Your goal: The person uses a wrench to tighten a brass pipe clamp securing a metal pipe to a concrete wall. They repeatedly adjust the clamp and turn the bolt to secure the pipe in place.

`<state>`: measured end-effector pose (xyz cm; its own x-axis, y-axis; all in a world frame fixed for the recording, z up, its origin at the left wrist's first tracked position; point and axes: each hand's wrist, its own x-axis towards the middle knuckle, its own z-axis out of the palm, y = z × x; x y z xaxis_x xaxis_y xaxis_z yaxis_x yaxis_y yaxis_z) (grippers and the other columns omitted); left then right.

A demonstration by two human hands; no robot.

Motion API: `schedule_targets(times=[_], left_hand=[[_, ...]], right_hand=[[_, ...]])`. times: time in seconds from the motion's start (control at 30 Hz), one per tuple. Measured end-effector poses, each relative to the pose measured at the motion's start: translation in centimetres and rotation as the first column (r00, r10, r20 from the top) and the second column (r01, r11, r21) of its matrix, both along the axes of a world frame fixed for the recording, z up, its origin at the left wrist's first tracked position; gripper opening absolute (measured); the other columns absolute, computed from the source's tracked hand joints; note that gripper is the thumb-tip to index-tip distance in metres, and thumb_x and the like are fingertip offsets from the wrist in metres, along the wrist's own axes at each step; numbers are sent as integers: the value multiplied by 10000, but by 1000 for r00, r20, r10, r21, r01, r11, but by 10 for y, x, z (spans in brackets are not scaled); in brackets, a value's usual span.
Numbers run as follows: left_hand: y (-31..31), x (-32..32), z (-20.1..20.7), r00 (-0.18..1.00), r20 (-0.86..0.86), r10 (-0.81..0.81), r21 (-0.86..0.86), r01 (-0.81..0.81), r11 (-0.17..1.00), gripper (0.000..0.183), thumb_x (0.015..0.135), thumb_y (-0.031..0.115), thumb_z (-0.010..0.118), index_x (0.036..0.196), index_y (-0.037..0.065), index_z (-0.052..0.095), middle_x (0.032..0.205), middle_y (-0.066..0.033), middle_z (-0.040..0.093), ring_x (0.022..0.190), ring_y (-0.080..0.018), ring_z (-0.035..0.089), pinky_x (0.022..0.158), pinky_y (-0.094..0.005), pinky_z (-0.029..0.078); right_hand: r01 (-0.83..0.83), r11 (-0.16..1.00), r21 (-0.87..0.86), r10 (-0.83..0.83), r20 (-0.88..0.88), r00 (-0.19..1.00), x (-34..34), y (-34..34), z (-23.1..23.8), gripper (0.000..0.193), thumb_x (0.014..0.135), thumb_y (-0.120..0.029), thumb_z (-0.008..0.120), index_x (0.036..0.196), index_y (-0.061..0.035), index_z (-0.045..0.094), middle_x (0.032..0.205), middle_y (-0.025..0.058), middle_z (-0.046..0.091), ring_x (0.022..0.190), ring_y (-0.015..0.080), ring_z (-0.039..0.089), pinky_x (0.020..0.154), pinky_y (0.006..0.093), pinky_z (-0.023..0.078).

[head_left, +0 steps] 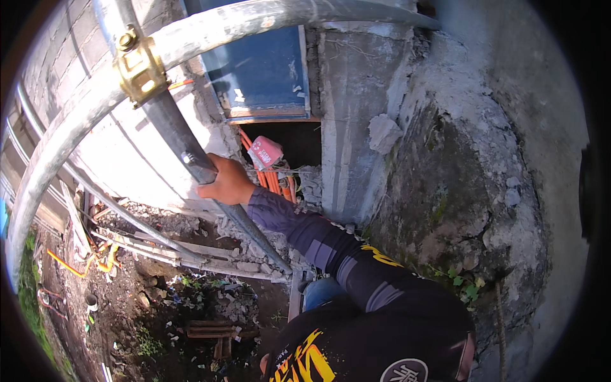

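Note:
My right hand is wrapped around a grey metal scaffold tube, with my right arm stretched across from the lower right in a dark patterned sleeve. The tube slants from the upper left down to the rubble near the middle. Above my grip, a brass-coloured scaffold coupler with a bolt joins it to a horizontal scaffold tube, which bends across the top in this lens. My fingers' far side is hidden behind the tube. My left hand does not show.
Behind the tubes stand a block wall, a blue panel and a concrete column. Orange pipes and a pink container sit by a dark opening. Rubble, planks and a yellow strap lie below. A rough wall rises at right.

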<state>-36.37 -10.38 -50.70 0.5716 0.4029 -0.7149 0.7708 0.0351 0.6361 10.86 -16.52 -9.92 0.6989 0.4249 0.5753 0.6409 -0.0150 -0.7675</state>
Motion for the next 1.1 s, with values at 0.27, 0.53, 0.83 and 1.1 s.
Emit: schedule_targets(times=[0.27, 0.53, 0.83, 1.1], left_hand=[[5, -12, -6, 998, -54, 41, 294, -23, 955, 474, 756, 317, 763, 1091, -8, 680, 1002, -145, 728, 920, -261, 701, 827, -346, 537], [38, 37, 106, 943, 275, 186, 471, -300, 829, 436, 776, 236, 749, 1125, -12, 661, 998, -147, 725, 901, -247, 707, 807, -347, 547], [53, 178, 450, 610, 474, -635, 869, -441, 224, 357, 793, 107, 758, 1109, -4, 633, 1167, -178, 632, 1121, -351, 596, 949, -422, 461], [49, 226, 689, 784, -41, -619, 678, -433, -594, 661, 659, 141, 791, 1276, 125, 554, 1244, -129, 575, 1170, -352, 534, 984, -471, 419]], right_hand=[[-148, 988, 39, 151, -95, 984, -2, -2, 5, 473, 698, -239, 790, 1091, -33, 627, 879, 83, 694, 800, 198, 660, 764, 337, 508], [-118, 993, 19, 118, -28, 993, -5, -5, 9, 432, 717, -156, 798, 1095, -30, 630, 882, 69, 695, 795, 164, 653, 747, 315, 507], [-118, 991, -70, 119, 3, 993, 2, -5, 5, 522, 713, -169, 810, 1166, -26, 594, 1018, 149, 689, 930, 245, 669, 837, 353, 505], [-129, 992, -1, 128, 104, 986, 0, -4, 10, 541, 720, -291, 814, 1148, -48, 591, 952, 166, 712, 875, 359, 696, 769, 419, 537]])
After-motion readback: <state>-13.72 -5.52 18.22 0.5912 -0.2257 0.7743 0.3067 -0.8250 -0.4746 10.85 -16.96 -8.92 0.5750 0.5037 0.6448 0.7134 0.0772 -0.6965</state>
